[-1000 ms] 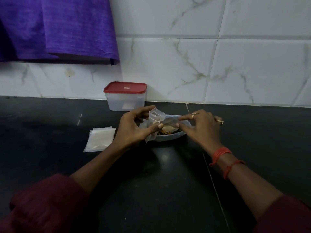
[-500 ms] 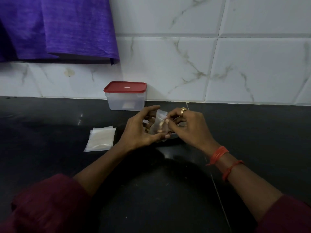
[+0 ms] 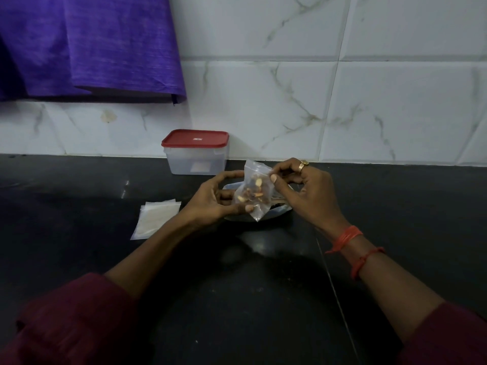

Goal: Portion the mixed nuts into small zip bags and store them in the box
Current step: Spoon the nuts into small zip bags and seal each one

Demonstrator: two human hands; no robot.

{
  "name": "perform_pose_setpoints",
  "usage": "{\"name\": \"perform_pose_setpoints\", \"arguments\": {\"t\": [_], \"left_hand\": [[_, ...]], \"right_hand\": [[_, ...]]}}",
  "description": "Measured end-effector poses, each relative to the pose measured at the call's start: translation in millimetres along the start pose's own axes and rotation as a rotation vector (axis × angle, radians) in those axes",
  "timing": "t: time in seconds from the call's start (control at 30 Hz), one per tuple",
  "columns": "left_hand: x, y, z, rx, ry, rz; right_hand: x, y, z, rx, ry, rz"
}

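Note:
A small clear zip bag (image 3: 254, 192) with mixed nuts inside is held up between both hands over a steel plate (image 3: 279, 210) on the black counter. My left hand (image 3: 218, 198) cups the bag from the left, thumb under its lower edge. My right hand (image 3: 305, 188) pinches the bag's upper right edge between thumb and fingers. The plate is mostly hidden behind the bag and hands. A clear box with a red lid (image 3: 196, 152) stands shut against the wall behind my left hand.
A stack of flat empty zip bags (image 3: 156, 216) lies on the counter left of my left hand. Purple cloth (image 3: 87, 46) hangs over the tiled wall at upper left. The dark counter (image 3: 250, 285) stretches toward me.
The right hand came from the plate to the bag. The bag now holds nuts and both hands have lifted it a little, with the right hand pinching its top edge.

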State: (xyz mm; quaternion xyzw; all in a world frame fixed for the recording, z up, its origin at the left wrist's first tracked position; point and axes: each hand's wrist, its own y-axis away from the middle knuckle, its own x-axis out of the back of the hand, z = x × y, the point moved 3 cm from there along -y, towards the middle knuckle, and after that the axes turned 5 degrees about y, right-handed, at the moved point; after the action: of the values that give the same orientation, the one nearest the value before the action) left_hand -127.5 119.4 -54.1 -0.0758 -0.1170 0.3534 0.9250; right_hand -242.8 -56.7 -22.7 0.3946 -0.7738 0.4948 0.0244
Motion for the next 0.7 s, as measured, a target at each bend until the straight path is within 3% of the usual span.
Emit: {"name": "perform_pose_setpoints", "arguments": {"t": [0.5,0.7], "left_hand": [[0.8,-5.0,3.3,-0.022,-0.252,0.033],[-5.6,2.4,7.2,-0.031,-0.263,-0.058]], "right_hand": [[-3.9,2.4,-5.4,0.038,-0.071,0.019],[-1.5,1.0,-1.5,0.055,-0.037,-0.018]]}}
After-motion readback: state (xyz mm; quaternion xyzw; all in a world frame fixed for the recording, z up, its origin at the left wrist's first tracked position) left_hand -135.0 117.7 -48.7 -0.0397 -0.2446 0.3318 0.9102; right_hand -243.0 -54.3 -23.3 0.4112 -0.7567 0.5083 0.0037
